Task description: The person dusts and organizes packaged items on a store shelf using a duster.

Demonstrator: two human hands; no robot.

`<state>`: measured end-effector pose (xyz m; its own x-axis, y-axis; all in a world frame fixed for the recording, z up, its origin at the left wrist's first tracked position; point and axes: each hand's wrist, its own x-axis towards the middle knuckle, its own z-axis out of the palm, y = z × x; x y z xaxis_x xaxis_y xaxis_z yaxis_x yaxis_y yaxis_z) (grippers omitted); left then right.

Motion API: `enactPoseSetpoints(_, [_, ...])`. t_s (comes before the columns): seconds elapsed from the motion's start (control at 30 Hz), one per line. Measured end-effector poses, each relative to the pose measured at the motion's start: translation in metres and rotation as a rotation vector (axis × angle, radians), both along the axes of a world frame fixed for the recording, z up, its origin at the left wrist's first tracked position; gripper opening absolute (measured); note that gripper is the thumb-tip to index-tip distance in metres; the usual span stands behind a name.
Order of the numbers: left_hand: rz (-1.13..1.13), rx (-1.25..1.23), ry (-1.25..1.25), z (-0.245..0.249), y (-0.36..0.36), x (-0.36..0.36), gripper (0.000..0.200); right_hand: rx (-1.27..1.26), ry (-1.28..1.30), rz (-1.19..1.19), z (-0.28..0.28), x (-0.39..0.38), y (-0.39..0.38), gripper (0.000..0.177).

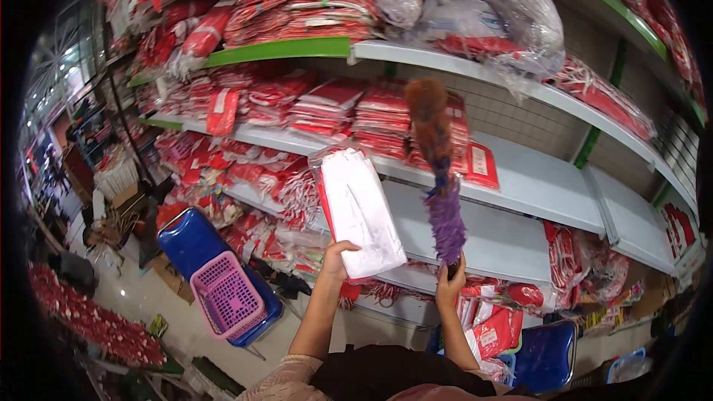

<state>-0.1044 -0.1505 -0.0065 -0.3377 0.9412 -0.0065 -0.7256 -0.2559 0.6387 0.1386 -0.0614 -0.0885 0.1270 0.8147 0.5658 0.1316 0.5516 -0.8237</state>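
The left hand [338, 258] is closed around the bottom edge of a white packet [360, 212] in clear wrap, held upright before the shelf [535, 178]. The right hand [451, 284] grips the handle of a feather duster [440, 171], purple below and brown at its tip, pointing up at the red packets [386, 119].

No writing can be read from where I stand. A white label sits on the red packet [481, 164] on the shelf at the middle of the frame, another on the hanging red packet [222, 111] at upper left, and more on the red packets [495, 333] at lower right, but the print on all of them is too small and blurred to make out. The white packet [362, 214] held up at the centre shows no legible lettering on its wrapper.
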Motion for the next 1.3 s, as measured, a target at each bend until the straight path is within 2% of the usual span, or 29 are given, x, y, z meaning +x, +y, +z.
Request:
enactPoseSetpoints(0.07, [0.053, -0.001, -0.026, -0.007, -0.008, -0.012, 0.056, 0.278, -0.410, -0.131, -0.017, -0.002, 0.012, 0.043])
enactPoseSetpoints(0.13, [0.145, 0.022, 0.014, 0.005, -0.022, -0.014, 0.056, 0.054, -0.405, 0.052, -0.017, -0.011, 0.019, 0.034])
enactPoseSetpoints(0.23, [0.216, 0.034, -0.028, -0.007, -0.035, -0.028, 0.055, -0.092, -0.425, 0.206, 0.016, -0.019, 0.015, 0.024])
enactPoseSetpoints(0.33, [0.271, 0.117, -0.129, -0.008, -0.052, -0.034, 0.049, 0.050, -0.481, 0.305, 0.034, -0.023, 0.022, 0.021])
enactPoseSetpoints(0.37, [0.297, 0.162, -0.165, -0.008, -0.057, -0.033, 0.046, 0.088, -0.581, 0.365, 0.037, -0.021, 0.024, 0.021])
enactPoseSetpoints(0.47, [0.391, 0.231, -0.260, -0.042, -0.063, -0.043, 0.033, 0.621, -0.566, 0.368, 0.050, -0.028, 0.014, 0.020])
enactPoseSetpoints(0.5, [0.294, 0.446, -0.201, -0.102, -0.061, -0.067, 0.026, 0.651, -0.736, 0.378, 0.049, -0.024, 0.012, 0.020])
enactPoseSetpoints(0.57, [0.185, 0.358, 0.009, -0.117, -0.084, -0.085, 0.025, 0.671, -0.814, 0.423, 0.040, -0.029, 0.019, 0.019])
enactPoseSetpoints(0.6, [0.262, 0.310, -0.032, -0.095, -0.085, -0.073, 0.026, 0.679, -0.857, 0.442, 0.033, -0.031, 0.024, 0.018])
enactPoseSetpoints(0.63, [0.340, 0.259, -0.071, -0.072, -0.086, -0.061, 0.028, 0.519, -0.924, 0.466, 0.021, -0.033, 0.032, 0.021])
enactPoseSetpoints(0.67, [0.447, 0.089, -0.085, -0.016, -0.089, -0.039, 0.032, 0.441, -0.905, 0.426, 0.016, -0.040, 0.035, 0.020])
enactPoseSetpoints(0.7, [0.414, 0.134, -0.075, -0.015, -0.091, -0.040, 0.042, 0.365, -0.887, 0.384, 0.022, -0.047, 0.035, 0.019])
enactPoseSetpoints(0.77, [0.385, 0.110, -0.142, -0.009, -0.096, -0.040, 0.045, 0.163, -0.775, 0.315, 0.035, -0.056, 0.030, 0.017])
enactPoseSetpoints(0.87, [0.435, 0.130, -0.148, 0.001, -0.101, -0.038, 0.039, 0.162, -0.589, 0.378, 0.031, -0.065, 0.029, 0.013])
enactPoseSetpoints(0.93, [0.466, 0.139, -0.148, -0.006, -0.105, -0.048, 0.037, 0.322, -0.630, 0.514, 0.024, -0.064, 0.035, 0.013])
enactPoseSetpoints(0.97, [0.385, 0.255, -0.188, -0.015, -0.109, -0.054, 0.035, 0.411, -0.670, 0.547, 0.022, -0.064, 0.039, 0.013])
enactPoseSetpoints(1.0, [0.417, 0.410, -0.312, 0.002, -0.113, -0.044, 0.036, 0.500, -0.710, 0.579, 0.024, -0.066, 0.037, 0.014])
enactPoseSetpoints(1.03, [0.471, 0.323, -0.228, -0.008, -0.114, -0.051, 0.037, 0.533, -0.758, 0.535, 0.032, -0.068, 0.034, 0.015])
enactPoseSetpoints(1.1, [0.535, 0.141, -0.145, -0.008, -0.121, -0.054, 0.042, 0.374, -0.699, 0.437, 0.025, -0.081, 0.032, 0.015])
enactPoseSetpoints(1.13, [0.517, 0.141, -0.143, -0.006, -0.126, -0.055, 0.046, 0.296, -0.670, 0.385, 0.022, -0.088, 0.031, 0.016])
enactPoseSetpoints(1.17, [0.493, 0.164, -0.170, -0.004, -0.130, -0.054, 0.047, 0.108, -0.651, 0.347, 0.020, -0.095, 0.029, 0.015])
enactPoseSetpoints(1.27, [0.509, 0.167, -0.164, -0.003, -0.137, -0.057, 0.046, -0.079, -0.490, 0.374, 0.041, -0.098, 0.011, 0.016])
enactPoseSetpoints(1.3, [0.529, 0.162, -0.145, -0.003, -0.137, -0.062, 0.045, 0.188, -0.339, 0.503, 0.027, -0.099, 0.015, 0.017])
